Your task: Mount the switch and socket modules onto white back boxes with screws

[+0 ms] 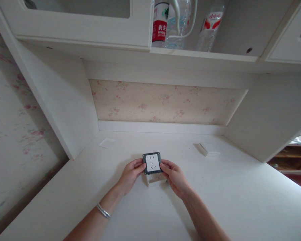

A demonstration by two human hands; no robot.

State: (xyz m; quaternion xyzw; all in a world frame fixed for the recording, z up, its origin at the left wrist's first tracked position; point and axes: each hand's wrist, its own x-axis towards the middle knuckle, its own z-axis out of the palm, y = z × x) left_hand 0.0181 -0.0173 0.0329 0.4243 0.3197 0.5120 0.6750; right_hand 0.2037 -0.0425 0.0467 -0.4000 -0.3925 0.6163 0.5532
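Note:
A square wall socket [152, 163] with a dark frame and a white face is held upright between both hands over a white desk [215, 201]. My left hand [131, 173] pinches its left edge, fingers curled. My right hand [174, 177] grips its right edge the same way. Under the socket a small pale box-like piece [155, 178] rests on the desk, partly hidden by my fingers. A silver bracelet [103, 211] circles my left wrist.
A flat white plate [107, 143] lies at the back left of the desk and a white boxy part [209, 149] at the back right. Overhead, a shelf holds plastic bottles [160, 23] and a white cable. Cabinet side panels close in both sides.

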